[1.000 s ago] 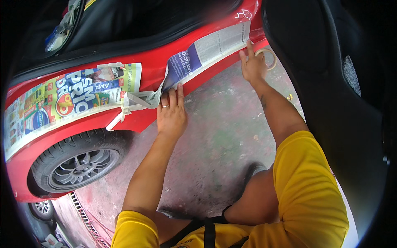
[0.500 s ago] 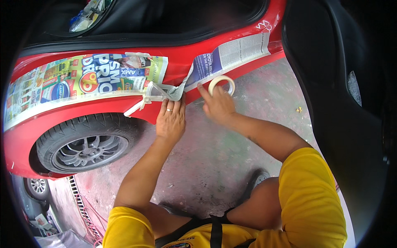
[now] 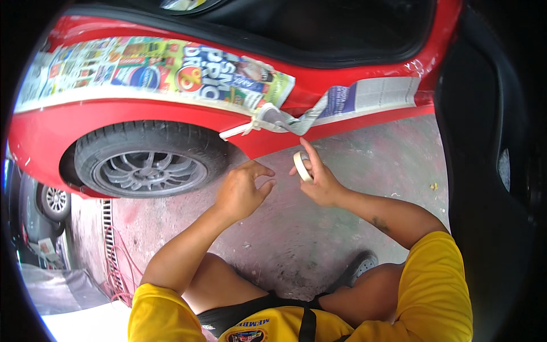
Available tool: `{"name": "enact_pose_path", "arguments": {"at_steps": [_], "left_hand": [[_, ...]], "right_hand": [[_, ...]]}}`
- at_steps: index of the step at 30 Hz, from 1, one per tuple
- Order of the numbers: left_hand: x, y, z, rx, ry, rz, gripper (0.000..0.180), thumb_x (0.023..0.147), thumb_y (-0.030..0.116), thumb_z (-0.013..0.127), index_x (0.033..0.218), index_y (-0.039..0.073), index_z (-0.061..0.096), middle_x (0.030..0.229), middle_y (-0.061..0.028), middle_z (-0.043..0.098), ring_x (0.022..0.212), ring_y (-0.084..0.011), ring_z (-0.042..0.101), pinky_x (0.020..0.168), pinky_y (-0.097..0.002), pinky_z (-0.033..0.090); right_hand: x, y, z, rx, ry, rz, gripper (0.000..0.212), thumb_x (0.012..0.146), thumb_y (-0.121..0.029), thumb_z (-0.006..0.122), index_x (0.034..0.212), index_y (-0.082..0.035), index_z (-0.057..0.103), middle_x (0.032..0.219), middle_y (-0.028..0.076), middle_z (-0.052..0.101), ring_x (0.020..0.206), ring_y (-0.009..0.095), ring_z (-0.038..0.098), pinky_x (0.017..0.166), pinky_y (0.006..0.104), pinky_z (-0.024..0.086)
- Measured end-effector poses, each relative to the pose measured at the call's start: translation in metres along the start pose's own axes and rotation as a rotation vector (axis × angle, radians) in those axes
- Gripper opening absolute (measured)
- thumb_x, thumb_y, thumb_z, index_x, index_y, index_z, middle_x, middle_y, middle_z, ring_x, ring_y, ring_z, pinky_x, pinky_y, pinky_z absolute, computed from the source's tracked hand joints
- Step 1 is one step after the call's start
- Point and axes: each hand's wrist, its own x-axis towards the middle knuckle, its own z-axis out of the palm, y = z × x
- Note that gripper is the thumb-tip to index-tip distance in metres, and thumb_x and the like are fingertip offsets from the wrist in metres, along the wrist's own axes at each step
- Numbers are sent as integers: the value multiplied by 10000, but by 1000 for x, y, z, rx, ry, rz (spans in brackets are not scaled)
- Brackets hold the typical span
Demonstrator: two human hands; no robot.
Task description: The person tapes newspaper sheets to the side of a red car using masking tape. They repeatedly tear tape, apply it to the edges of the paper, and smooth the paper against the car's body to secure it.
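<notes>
A pale roll of masking tape [image 3: 302, 169] hangs in my right hand [image 3: 323, 185], its fingers hooked through and around it and the index finger pointing up. Left of it, my left hand [image 3: 242, 191] hovers over the floor with thumb and fingers apart, holding nothing. Beyond both hands, the red car's side [image 3: 265, 142] carries colourful newspaper [image 3: 165, 74] taped above the wheel arch. A second newspaper strip [image 3: 384, 94] runs along the sill. Between them, a loose grey paper flap [image 3: 310, 121] is folded over. A white tape end [image 3: 235, 131] sticks out beside it.
The car's wheel [image 3: 149, 171] stands at the left. A black open door [image 3: 484, 148] hangs along the right, and the dark door opening [image 3: 342, 34] lies beyond. A drain grate [image 3: 107, 228], pink hoses [image 3: 118, 273] and another car [image 3: 34, 211] are at lower left.
Both hands have come away from the paper flap and back toward me. The tape roll stays in my right hand. My view has shifted, so the car appears farther right.
</notes>
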Motion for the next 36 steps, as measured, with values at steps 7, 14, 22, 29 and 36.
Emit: {"name": "enact_pose_path", "arguments": {"at_steps": [7,14,22,29,36], "left_hand": [[-9,-7,15,-163,143,119,445,868,83,942,1272,22,765,1272,-162,746,1141,-333,740,946,-433,593],[-10,-30,29,-313,73,21,503,849,104,950,1294,3,736,1273,-178,744,1175,-381,735,1000,-449,584],[-5,-34,37,-475,92,-141,233,988,81,860,1180,-38,805,1228,-159,821,1139,-241,791,999,-380,618],[-12,-4,28,-132,64,-126,187,1025,83,786,1151,-53,809,1088,-231,828,969,-334,821,839,-413,628],[-15,-33,67,-8,112,86,288,1051,72,717,1293,-37,606,1148,-243,699,1182,-414,682,968,-466,562]], "right_hand": [[5,-32,33,200,-155,-70,1202,964,103,559,1792,-173,-267,1530,291,661,1376,361,685,1190,402,482],[13,-50,45,-93,-240,72,1203,958,123,520,1788,-194,-291,1672,308,508,1484,338,604,1177,347,464],[10,-43,35,-11,-337,-11,1180,937,128,468,1794,-184,-281,1405,235,602,1151,299,740,1129,414,532],[8,-48,34,1,-413,5,1170,955,145,451,1796,-210,-279,1352,226,627,1133,272,740,1116,418,551],[6,-26,44,-6,-369,-102,1169,987,162,450,1798,-265,-275,1491,233,558,1138,255,724,1089,395,567]]}}
